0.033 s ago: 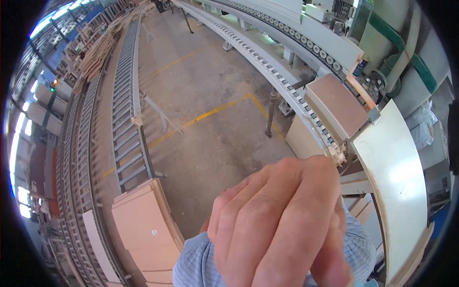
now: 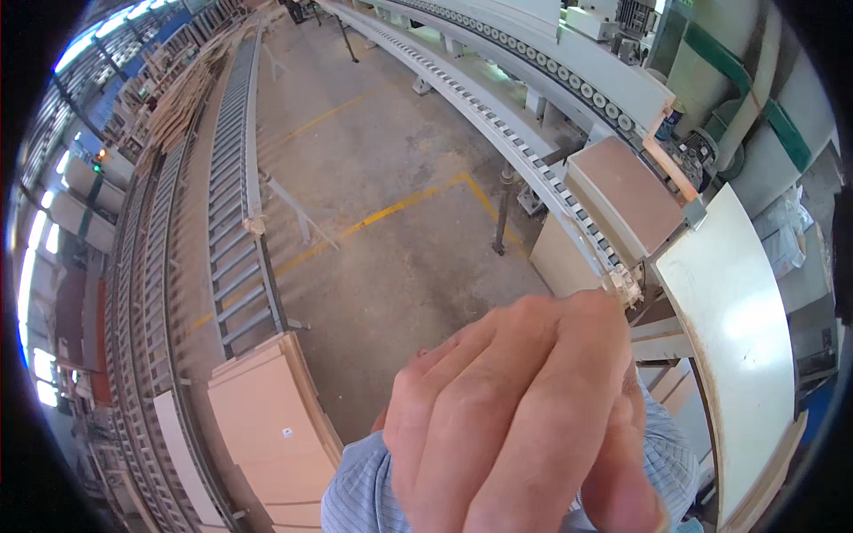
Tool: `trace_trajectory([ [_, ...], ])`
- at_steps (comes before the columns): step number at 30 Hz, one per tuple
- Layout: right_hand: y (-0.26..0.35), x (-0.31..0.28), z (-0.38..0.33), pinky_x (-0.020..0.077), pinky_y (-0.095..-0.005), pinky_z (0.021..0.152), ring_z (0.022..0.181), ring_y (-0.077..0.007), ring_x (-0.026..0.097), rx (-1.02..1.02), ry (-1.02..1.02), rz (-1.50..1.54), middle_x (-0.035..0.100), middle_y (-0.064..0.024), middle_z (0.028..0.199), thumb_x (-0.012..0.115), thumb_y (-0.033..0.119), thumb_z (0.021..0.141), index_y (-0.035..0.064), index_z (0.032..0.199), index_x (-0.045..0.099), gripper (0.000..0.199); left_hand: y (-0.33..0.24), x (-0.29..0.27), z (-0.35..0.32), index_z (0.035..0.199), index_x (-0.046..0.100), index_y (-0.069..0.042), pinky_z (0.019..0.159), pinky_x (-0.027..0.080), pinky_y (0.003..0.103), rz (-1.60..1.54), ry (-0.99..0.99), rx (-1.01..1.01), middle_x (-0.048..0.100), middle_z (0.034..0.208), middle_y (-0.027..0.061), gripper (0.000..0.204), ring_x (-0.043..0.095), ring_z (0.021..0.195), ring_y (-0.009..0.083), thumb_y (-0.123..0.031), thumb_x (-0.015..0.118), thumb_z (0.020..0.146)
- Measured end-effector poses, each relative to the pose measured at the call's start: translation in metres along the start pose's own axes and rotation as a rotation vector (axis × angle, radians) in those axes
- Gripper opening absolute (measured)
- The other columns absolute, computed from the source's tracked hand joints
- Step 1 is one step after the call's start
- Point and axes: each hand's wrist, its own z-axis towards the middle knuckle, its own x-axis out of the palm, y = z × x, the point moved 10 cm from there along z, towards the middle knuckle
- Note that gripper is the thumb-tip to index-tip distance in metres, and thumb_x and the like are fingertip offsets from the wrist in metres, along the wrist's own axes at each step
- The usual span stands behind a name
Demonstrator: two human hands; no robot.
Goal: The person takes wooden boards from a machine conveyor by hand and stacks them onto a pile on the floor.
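My right hand fills the lower middle of the picture, very near the camera. Its fingers are bent and pressed together, with the thumb low on the right. The fingertips run out below the lower edge, so whatever they hold is hidden. Behind it show the two sides of my blue-grey checked sleeves or shirt. Of my left hand only a small patch of skin may show beside the cloth; its fingers are hidden.
On the left, a stack of pinkish boards lies by a roller conveyor. At right stand a long machine with a chain track, a brown-topped block and a curved white tabletop. A metal stand post rises from the floor.
My right hand has shifted very slightly, its fingers a little to the left and the thumb a little lower right. Everything around it stays the same.
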Motion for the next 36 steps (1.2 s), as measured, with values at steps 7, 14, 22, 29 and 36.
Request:
trace_trajectory([
  [7,-0.007,0.013,0.002,0.0532,-0.0318,0.073,0.084,-0.0285,0.063,0.082,0.125,0.221,0.059,-0.0251,0.099,0.066,0.036,0.081,-0.0165,0.102,0.057,0.057,-0.010,-0.017,-0.054,0.110,0.049,-0.003,0.076,0.043,0.038,0.006,-0.094,0.028,0.051,0.102,0.0111,0.040,0.051,0.089,0.0234,-0.033,0.057,0.083],
  [14,-0.030,0.025,-0.010,0.0518,-0.0366,0.077,0.091,-0.0323,0.061,0.099,0.086,0.364,0.058,-0.0255,0.104,0.062,0.046,0.080,-0.0163,0.107,0.055,0.068,-0.032,-0.042,-0.064,0.088,0.061,-0.001,0.062,0.048,0.037,-0.007,-0.206,0.080,0.060,0.075,0.0109,0.023,0.059,0.066,0.0203,-0.023,0.058,0.080],
  [22,-0.036,0.049,-0.020,0.0434,-0.0493,0.089,0.104,-0.0375,0.055,0.064,0.232,0.534,0.053,-0.0271,0.114,0.059,0.050,0.082,-0.0158,0.117,0.049,0.076,-0.014,-0.039,-0.023,0.085,0.066,-0.001,0.052,0.048,0.033,-0.169,-0.196,0.053,0.062,0.067,0.0109,0.021,0.060,0.057,0.0158,-0.020,0.058,0.079],
  [29,-0.137,0.017,-0.113,0.0483,-0.0359,0.081,0.090,-0.0260,0.062,0.550,0.009,0.128,0.063,-0.0114,0.100,0.061,0.032,0.087,-0.0033,0.114,0.055,0.045,-0.034,-0.046,-0.033,0.081,0.066,-0.002,0.056,0.049,0.039,0.074,-0.264,0.089,0.064,0.071,0.0152,0.023,0.062,0.062,0.0233,-0.022,0.055,0.078],
  [36,-0.231,-0.109,-0.424,0.0481,-0.0322,0.077,0.086,-0.0226,0.062,1.439,-0.527,-0.842,0.065,-0.0125,0.093,0.062,0.032,0.083,0.0046,0.117,0.056,0.044,-0.023,-0.039,-0.014,0.079,0.066,-0.002,0.062,0.050,0.044,0.228,-0.271,0.170,0.065,0.074,0.0192,0.025,0.064,0.069,0.0333,-0.024,0.053,0.076],
])
